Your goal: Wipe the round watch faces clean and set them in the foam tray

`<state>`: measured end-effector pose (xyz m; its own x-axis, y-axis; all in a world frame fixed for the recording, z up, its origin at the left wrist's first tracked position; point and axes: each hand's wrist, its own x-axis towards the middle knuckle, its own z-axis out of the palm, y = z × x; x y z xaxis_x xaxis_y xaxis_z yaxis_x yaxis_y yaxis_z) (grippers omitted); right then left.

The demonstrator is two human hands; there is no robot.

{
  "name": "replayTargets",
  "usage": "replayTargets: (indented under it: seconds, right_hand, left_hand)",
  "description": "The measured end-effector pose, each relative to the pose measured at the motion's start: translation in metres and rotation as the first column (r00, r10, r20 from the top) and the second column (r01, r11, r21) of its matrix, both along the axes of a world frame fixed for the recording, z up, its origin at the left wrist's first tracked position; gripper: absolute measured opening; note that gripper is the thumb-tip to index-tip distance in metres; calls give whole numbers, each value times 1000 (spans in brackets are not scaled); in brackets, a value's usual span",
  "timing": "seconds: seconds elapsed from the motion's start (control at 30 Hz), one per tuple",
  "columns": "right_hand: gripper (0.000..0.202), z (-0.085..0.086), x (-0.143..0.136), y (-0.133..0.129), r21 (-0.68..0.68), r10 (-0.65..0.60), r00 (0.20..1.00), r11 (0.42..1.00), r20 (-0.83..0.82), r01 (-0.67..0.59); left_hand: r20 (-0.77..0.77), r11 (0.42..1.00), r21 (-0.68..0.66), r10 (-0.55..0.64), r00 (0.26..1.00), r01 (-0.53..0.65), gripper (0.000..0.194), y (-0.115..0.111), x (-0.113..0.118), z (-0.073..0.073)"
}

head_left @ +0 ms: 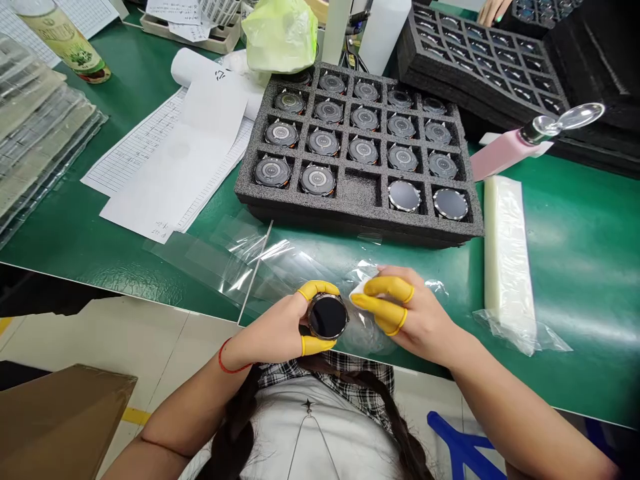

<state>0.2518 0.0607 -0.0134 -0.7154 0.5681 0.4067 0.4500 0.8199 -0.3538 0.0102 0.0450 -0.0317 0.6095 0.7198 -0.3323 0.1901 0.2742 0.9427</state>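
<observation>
On a green workbench (580, 280), at far left, a labelled bottle (67, 48) sits beyond stacked clear plastic trays (45, 137). Next come sheets of paper (175, 160), then clear film (280, 263) spread along the near side. The person's left hand (280, 328), yellow covers on thumb and forefinger, grips a round watch (329, 317) by its rim, dark face up, near the bench's edge and in front of a black foam tray (320, 212). More watches (318, 180) sit in the tray's compartments, most showing their backs, two at front right showing their faces. The right hand (420, 319), also in yellow finger covers, pinches what looks like a small white wipe (361, 287) — just beside the watch, apart from it. The step seems to be cleaning the glass; a wiping pass calls for a steady left grip and the wipe laid flat on the face — gently. Farther right are a pink bottle (503, 153) and a white block (507, 253) in clear wrap.
</observation>
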Motion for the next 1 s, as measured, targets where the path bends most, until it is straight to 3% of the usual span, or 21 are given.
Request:
replayTargets:
  seconds: [0.13,0.4,0.7,0.83,1.0]
  right_hand:
    - [37,3,-16,-5,-1,-83,993,997,-85,84]
    - [24,2,-32,-26,8,-119,992,993,45,118]
    - [40,-1,-34,-57,-95,-196,980,977,-24,193]
    - [49,5,-28,-63,-205,-195,979,962,-56,180]
    - [44,13,4,-42,-145,-398,913,902,87,406]
  left_hand:
    - [26,999,-37,0,1000,1,53,-1,-1,-1]
    - [51,997,-79,21,998,-17,55,-1,-1,-4]
    - [81,998,-50,40,996,-36,53,0,-1,-3]
    - [91,990,27,138,986,-141,54,-4,2,-4]
    - [191,939,33,330,924,-343,58,-10,4,-7]
